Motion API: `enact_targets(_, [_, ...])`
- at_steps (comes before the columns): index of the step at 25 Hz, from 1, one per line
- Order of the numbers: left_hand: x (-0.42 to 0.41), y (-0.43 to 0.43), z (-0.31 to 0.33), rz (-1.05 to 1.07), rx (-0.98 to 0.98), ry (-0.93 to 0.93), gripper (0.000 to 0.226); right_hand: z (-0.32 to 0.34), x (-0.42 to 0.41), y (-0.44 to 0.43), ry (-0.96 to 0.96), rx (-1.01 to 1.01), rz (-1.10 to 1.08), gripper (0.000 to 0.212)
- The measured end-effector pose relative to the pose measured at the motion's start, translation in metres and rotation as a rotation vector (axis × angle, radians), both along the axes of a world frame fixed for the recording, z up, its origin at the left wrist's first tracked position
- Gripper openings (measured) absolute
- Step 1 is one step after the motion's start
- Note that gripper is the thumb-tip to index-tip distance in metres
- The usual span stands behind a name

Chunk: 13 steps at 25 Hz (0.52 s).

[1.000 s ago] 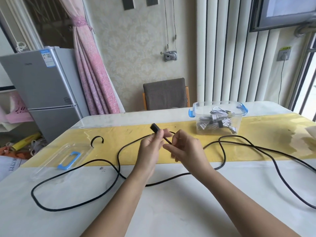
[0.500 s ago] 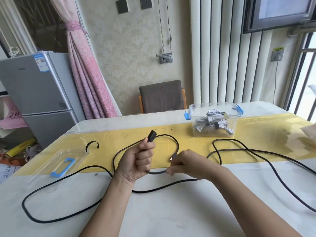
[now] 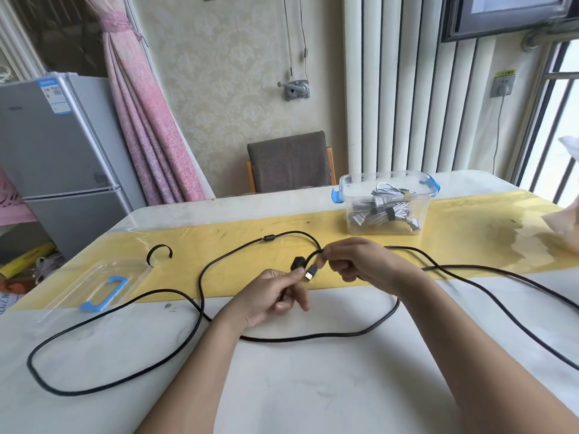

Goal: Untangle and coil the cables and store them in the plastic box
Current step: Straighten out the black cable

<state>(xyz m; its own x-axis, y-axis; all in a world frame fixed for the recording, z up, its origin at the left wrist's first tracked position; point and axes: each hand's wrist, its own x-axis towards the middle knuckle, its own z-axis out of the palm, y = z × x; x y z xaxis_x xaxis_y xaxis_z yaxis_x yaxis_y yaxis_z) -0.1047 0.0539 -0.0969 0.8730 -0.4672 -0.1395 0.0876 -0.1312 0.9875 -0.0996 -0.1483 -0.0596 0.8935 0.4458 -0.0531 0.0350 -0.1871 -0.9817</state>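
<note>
A long black cable sprawls in loose loops across the white table. My left hand pinches one end with its black connector sticking up. My right hand pinches the cable just behind the USB plug, which hangs beside the black connector. The clear plastic box with blue latches stands behind on the yellow runner and holds coiled white cables bound with black straps.
The box's clear lid with a blue handle lies at the left. A black strap curls near it. A grey-backed chair stands beyond the table. A silver fridge is at the far left.
My right hand has lifted from the table and brought the USB plug up beside the black connector. My left hand has shifted right and now pinches the cable with thumb and fingers.
</note>
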Motion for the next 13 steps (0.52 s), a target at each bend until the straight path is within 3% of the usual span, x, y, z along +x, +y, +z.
enact_targets(5, [0.004,-0.012,-0.010,0.191,0.044,-0.063,0.049,-0.007,-0.005,0.022,-0.150,0.012,-0.165,0.039])
enact_targets(9, [0.009,-0.012,-0.012,0.281,-0.042,0.070,0.055,-0.013,-0.020,0.044,-0.651,-0.555,-0.176,0.033])
enact_targets(13, [0.016,-0.006,-0.011,0.346,-0.301,0.183,0.032,-0.021,-0.033,0.062,-0.808,-0.748,-0.084,0.026])
